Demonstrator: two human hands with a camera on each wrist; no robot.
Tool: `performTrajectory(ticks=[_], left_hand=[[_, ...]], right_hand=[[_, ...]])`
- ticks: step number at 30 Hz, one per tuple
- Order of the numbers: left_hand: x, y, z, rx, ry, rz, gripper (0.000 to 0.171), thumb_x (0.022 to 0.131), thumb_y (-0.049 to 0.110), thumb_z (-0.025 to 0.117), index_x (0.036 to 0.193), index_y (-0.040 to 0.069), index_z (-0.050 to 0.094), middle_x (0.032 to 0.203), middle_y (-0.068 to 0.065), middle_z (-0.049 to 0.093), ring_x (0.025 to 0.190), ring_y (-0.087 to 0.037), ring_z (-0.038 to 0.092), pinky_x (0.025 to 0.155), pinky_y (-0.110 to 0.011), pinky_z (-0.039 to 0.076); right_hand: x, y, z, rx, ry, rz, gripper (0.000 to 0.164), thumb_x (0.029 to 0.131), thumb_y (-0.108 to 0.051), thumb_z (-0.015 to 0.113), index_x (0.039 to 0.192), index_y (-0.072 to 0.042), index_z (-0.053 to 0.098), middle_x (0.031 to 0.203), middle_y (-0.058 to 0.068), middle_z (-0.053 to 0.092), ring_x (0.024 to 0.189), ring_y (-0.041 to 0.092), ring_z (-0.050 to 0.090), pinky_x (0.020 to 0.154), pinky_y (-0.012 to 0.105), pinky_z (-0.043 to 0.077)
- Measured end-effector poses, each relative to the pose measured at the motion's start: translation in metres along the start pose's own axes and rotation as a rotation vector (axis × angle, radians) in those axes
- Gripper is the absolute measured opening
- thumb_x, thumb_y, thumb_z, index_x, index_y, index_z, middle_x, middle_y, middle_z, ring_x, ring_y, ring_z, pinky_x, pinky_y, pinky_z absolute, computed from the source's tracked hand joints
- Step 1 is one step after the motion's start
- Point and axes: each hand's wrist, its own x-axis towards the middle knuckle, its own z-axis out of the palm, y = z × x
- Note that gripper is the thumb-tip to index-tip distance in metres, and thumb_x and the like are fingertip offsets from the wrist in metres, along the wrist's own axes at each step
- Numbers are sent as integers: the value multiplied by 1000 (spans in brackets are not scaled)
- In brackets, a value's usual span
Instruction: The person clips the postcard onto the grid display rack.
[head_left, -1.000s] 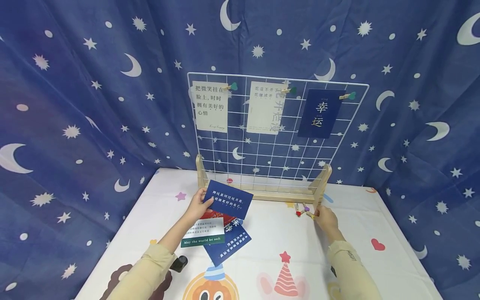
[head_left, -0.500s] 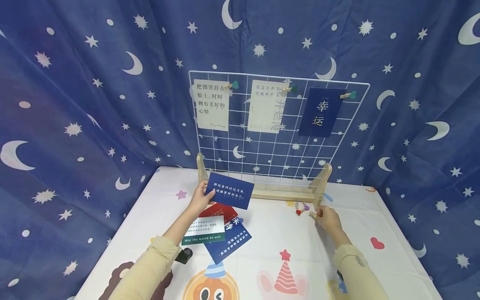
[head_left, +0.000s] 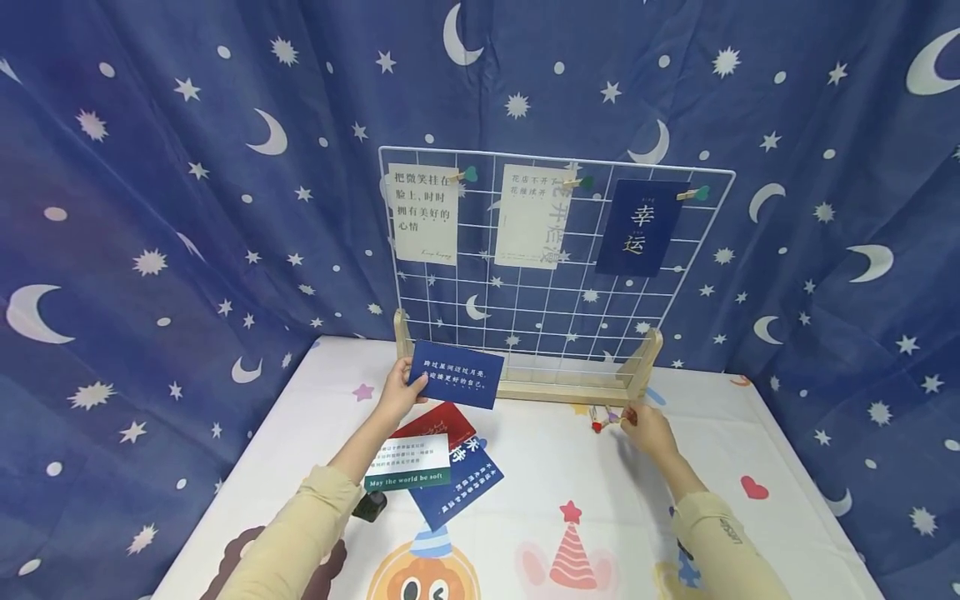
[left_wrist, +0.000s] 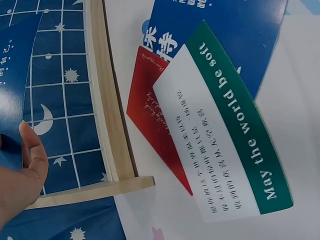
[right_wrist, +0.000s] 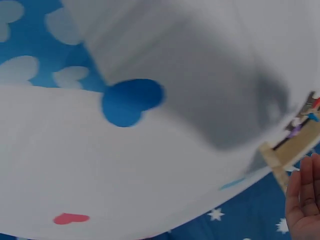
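Observation:
My left hand pinches a dark blue card by its left edge, thumb on the printed face, in front of the white wire grid. In the left wrist view the thumb lies along that card's edge. By the right foot of the wooden stand, my right hand pinches a small wooden clothespin, mostly hidden by the fingertips. Just left of it lie several small clothespins with coloured hearts. Below the left hand are a red card, a white and green card and another blue card, overlapping.
Three cards hang along the top of the grid under green-heart clothespins: two cream ones, the left cream card and middle cream card, and a blue card. A small black object sits by the left sleeve. A starry curtain stands behind.
My left hand has raised the blue card slightly, uncovering more of the red card. My right hand has picked at the small clothespins, drawing back a little, then moving left towards them.

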Motion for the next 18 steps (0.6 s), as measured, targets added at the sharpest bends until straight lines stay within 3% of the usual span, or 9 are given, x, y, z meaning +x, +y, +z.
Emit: performTrajectory(ticks=[13, 18], left_hand=[[16, 26, -4, -36, 94, -16, 33, 96, 0, 46, 128, -1, 37, 119, -29, 56, 77, -8, 60, 61, -16, 54], [20, 30, -5, -68, 132, -31, 32, 96, 0, 45, 127, -1, 36, 118, -28, 55, 75, -7, 58, 62, -17, 54]], right_hand=[[18, -48, -4, 132, 50, -104, 13, 81, 2, 57, 88, 8, 66, 75, 14, 66, 66, 17, 57, 58, 23, 48], [18, -69, -4, 185, 52, -134, 14, 85, 1, 55, 89, 7, 66, 75, 13, 65, 64, 14, 53, 56, 20, 44]])
